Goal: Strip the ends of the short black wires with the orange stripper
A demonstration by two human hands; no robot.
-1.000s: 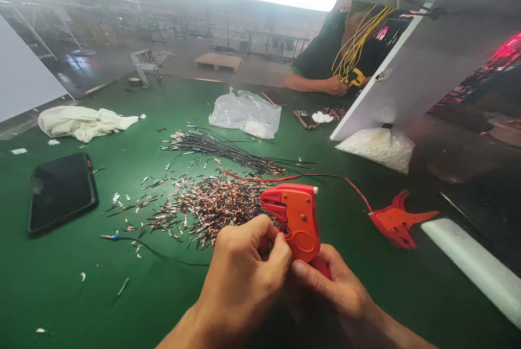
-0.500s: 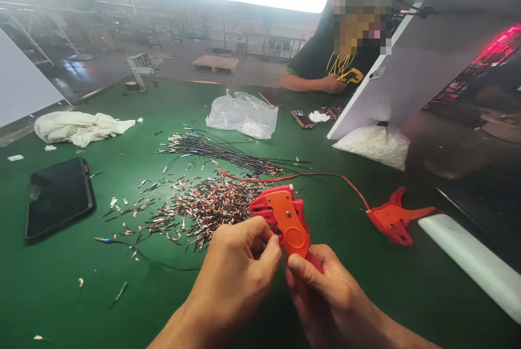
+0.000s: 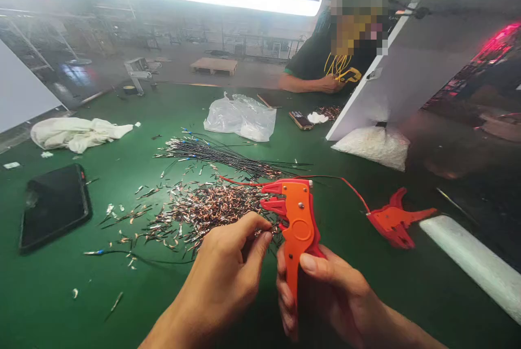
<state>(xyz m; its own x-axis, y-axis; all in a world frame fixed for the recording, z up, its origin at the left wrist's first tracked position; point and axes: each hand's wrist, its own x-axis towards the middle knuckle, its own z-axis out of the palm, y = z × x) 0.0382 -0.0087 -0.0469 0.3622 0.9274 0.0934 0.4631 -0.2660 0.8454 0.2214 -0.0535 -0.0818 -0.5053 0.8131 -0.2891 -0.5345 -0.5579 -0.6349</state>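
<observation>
My right hand [image 3: 325, 294] grips the handles of an orange wire stripper [image 3: 296, 224], held upright with its jaws open toward the left. My left hand [image 3: 230, 278] sits just left of the tool, fingers pinched together near the jaws; what they hold is too thin to make out. Beyond both hands lies a pile of stripped copper-tipped wire pieces [image 3: 203, 208] on the green table [image 3: 61, 294]. A bundle of thin black wires [image 3: 220, 153] lies behind the pile.
A second orange stripper [image 3: 396, 220] with a red wire [image 3: 350, 186] lies to the right. A black phone [image 3: 52, 205] and a white cloth [image 3: 77, 133] are at the left. A plastic bag [image 3: 242, 116], a white board [image 3: 411, 67] and a seated person [image 3: 325, 61] are at the back.
The stripper has tilted upright and its jaws have opened. My left hand's fingers have slid slightly down and away from the tool's head.
</observation>
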